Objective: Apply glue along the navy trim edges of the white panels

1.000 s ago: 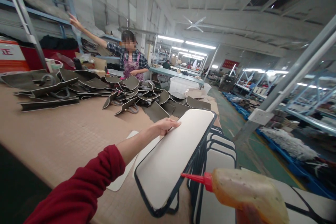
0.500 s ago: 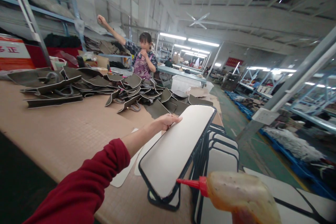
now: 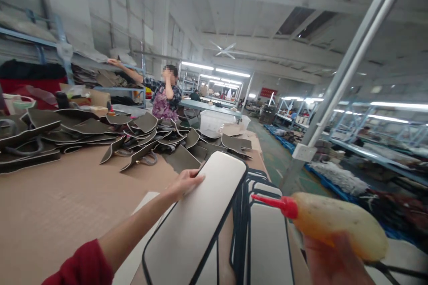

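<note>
My left hand (image 3: 187, 183) grips the upper left edge of a long cream panel (image 3: 197, 213) with rounded corners and a dark rim, thumb on top. The panel is tilted above the table. At the lower right my right hand (image 3: 334, 258), partly blurred, is closed around a squeeze bottle (image 3: 337, 222) of yellowish-amber contents. Its red nozzle (image 3: 269, 201) points left, apart from the held panel and over a stack of similar dark-edged panels (image 3: 269, 236). Another pale panel (image 3: 133, 245) lies on the table, partly hidden under my left forearm.
Dark olive bag pieces with handles (image 3: 133, 138) are heaped across the far side of the brown-covered table (image 3: 67, 213). A person (image 3: 165, 98) stands beyond them, one arm stretched out. A metal post (image 3: 321, 102) rises at the right, beside a white plastic bin (image 3: 212, 120) farther back.
The red nozzle has moved off the panel's edge, up and to the right. My left hand and the panel sit lower and farther left in view. The other person's raised arm has lowered.
</note>
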